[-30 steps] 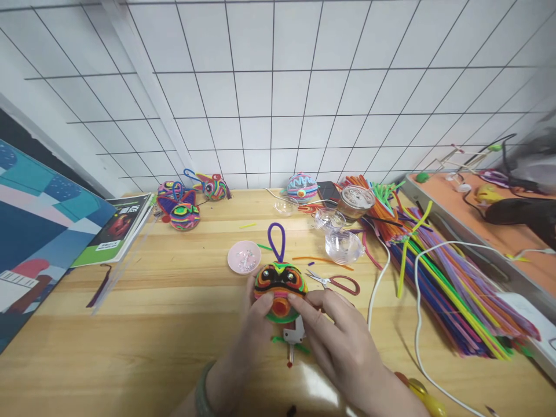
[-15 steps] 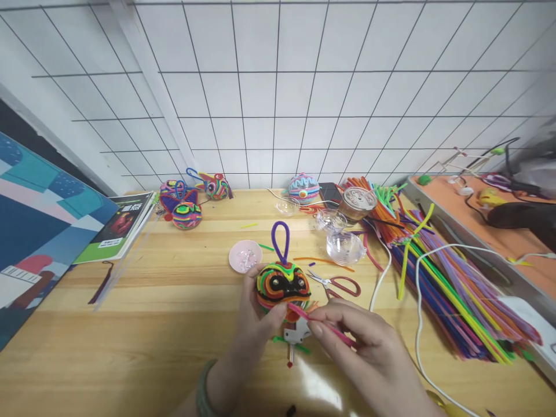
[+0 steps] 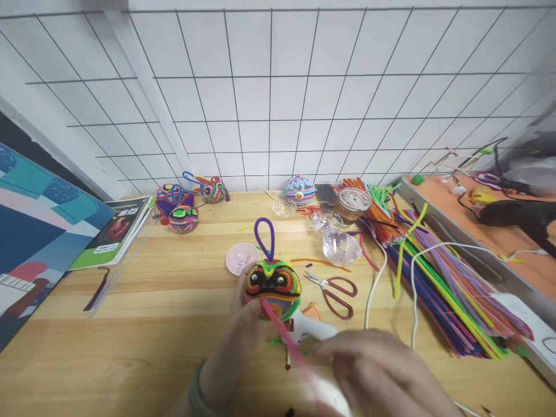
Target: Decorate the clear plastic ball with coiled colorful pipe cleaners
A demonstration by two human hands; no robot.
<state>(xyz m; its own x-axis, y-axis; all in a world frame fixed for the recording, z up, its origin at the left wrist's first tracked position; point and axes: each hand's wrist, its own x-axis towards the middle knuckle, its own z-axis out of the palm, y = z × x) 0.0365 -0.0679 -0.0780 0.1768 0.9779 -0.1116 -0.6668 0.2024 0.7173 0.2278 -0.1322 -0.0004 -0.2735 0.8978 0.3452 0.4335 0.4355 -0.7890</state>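
Observation:
My left hand [image 3: 245, 324] is closed around a ball ornament [image 3: 284, 285] wrapped in coloured pipe cleaners, with a black mask-like band, two shiny eyes and a purple loop on top. From the ball's lower front, by my left thumb, a pink pipe cleaner [image 3: 282, 331] trails down to the right. My right hand [image 3: 377, 365] is beside its blurred lower stretch; motion smears the fingers, so I cannot tell whether they grip it. A white glue gun [image 3: 319, 329] lies on the table behind and below the ball.
Red-handled scissors [image 3: 341, 295] lie right of the ball. A pink dish [image 3: 230, 266] holds small beads. Clear plastic half-shells [image 3: 341, 248] and a bundle of pipe cleaners [image 3: 452, 289] are at the right, with a white cable [image 3: 414, 295]. Finished ornaments [image 3: 183, 219] stand at the back left.
My right hand has left the ball's front and swung down and right. The pink pipe cleaner now stretches out from the ball. My left hand keeps its hold on the ball.

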